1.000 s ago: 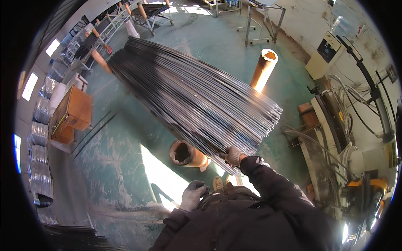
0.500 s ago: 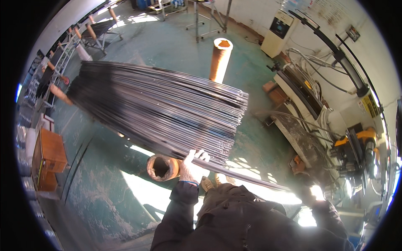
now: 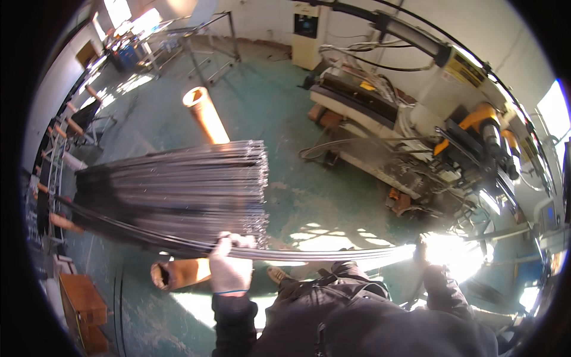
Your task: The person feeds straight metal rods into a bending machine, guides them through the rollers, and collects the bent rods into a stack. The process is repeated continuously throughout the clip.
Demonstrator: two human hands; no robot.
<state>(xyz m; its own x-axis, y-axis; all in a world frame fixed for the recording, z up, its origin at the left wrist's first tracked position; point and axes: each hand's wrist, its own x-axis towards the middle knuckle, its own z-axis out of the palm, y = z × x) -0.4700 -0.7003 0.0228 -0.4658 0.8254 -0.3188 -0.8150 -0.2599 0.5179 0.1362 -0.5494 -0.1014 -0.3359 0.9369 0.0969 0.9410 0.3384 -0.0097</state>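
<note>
My left hand (image 3: pixel 231 268), in a pale knit glove, is closed round a few long thin metal rods (image 3: pixel 321 254) at the near edge of a large stack. These rods run rightward in front of my body to my right hand (image 3: pixel 433 250), closed on their right part. Strong glare washes out that hand's fingers. The stack of dark metal rods (image 3: pixel 178 190) lies beyond my left hand, spread wide at its uneven right ends and narrowing to the left. Brown round posts, a far one (image 3: pixel 208 116) and a near one (image 3: pixel 184 273), stand at its sides.
Machinery with hoses and a yellow-orange part (image 3: pixel 479 118) stands along the right wall. A pale cabinet (image 3: pixel 306 35) is at the back, near a metal frame table (image 3: pixel 208 50). Brown boxes (image 3: pixel 83 297) sit at lower left. Sunlit patches lie on the green floor (image 3: pixel 285 119).
My view has turned to the right, so the stack appears farther left. Both hands keep hold of the rods, which now stand farther apart from the stack's right end.
</note>
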